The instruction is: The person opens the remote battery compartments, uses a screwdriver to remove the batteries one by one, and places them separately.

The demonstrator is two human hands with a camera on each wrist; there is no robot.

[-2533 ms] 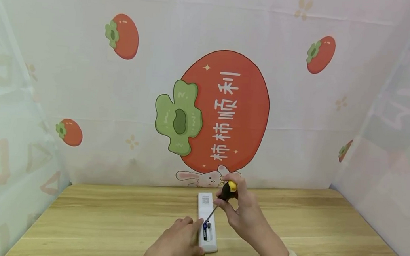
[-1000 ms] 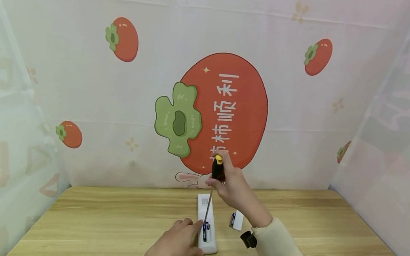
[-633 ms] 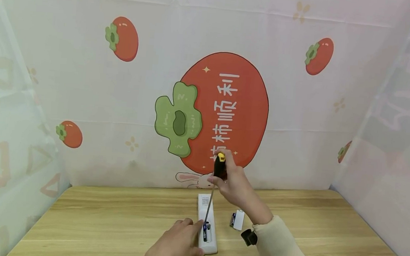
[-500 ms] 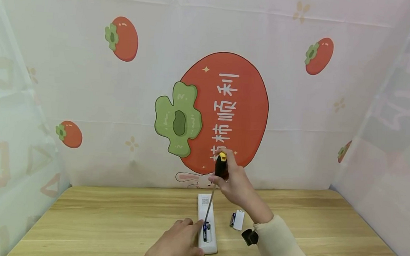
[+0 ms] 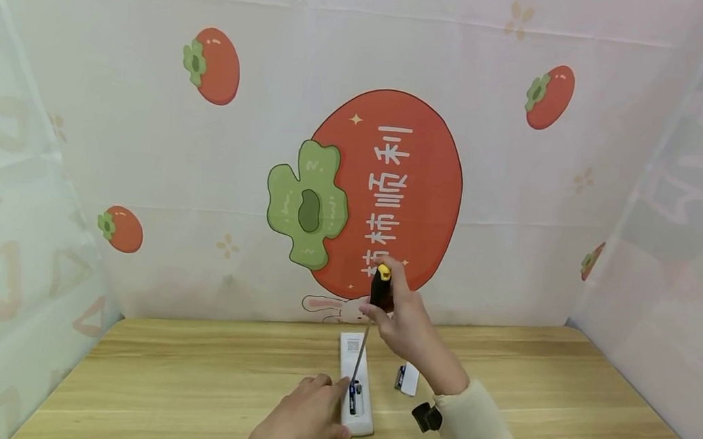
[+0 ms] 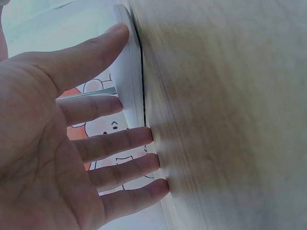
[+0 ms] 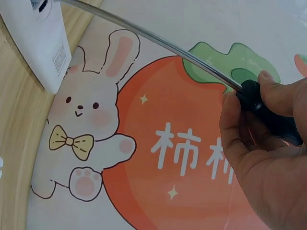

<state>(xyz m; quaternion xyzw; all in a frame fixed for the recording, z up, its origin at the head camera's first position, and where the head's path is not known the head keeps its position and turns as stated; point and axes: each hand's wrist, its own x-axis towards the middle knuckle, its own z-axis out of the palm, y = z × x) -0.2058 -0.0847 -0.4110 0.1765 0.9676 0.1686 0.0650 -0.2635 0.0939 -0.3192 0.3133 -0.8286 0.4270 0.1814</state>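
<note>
A white remote control [image 5: 351, 349] lies on the wooden table, its battery compartment uncovered toward the near end. One dark battery [image 5: 353, 403] sits in that compartment. My left hand [image 5: 304, 413] touches the remote's left side with thumb and index finger; in the left wrist view its fingers are nearly straight, the other fingertips down on the tabletop. My right hand [image 5: 408, 319] grips a screwdriver [image 5: 380, 289] by its black and yellow handle. The metal shaft [image 7: 158, 40] slants down to the compartment, its tip at the battery's far end.
Right of the remote lie a loose battery [image 5: 400, 377] and a white battery cover [image 5: 410, 380], side by side. A black strap-like piece [image 5: 427, 416] hangs by the right sleeve. Behind the table [image 5: 163, 376] stands a persimmon-printed backdrop [image 5: 264, 70], with pale side curtains.
Since the oldest frame the screwdriver has swung up steeper, its handle rising and shifting left, uncovering the loose battery and cover. Over the last second it tilts slightly right. The left hand stays put.
</note>
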